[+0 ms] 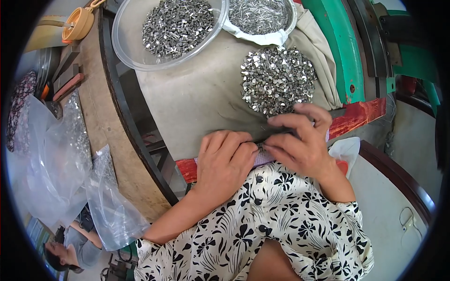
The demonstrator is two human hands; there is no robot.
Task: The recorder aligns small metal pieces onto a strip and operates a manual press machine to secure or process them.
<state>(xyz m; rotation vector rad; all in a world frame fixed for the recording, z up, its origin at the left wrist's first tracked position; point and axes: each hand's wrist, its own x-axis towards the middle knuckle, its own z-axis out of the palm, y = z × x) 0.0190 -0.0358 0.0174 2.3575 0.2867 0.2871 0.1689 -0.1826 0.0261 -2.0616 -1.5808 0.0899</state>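
My left hand (226, 161) rests at the near edge of the grey cloth (183, 110), its fingers curled and the thumb and forefinger pinched together. Facing it, my right hand (303, 143) has thumb and forefinger closed close to the left fingertips, with its other fingers raised and bent. Something small and dark shows between the two hands, too tiny to name. Just beyond my right fingers lies a round heap of small metal pieces (277, 79), silvery and dark grey. A strip of checked fabric shows under my hands.
A clear plastic bowl (123, 40) of small metal pieces stands at the far left of the cloth. Beside it, a white-lined bowl (293, 21) holds thin silvery pins. Green machine frame (344, 56) borders the right. Plastic bags (110, 210) lie left; another person (77, 248) is at lower left.
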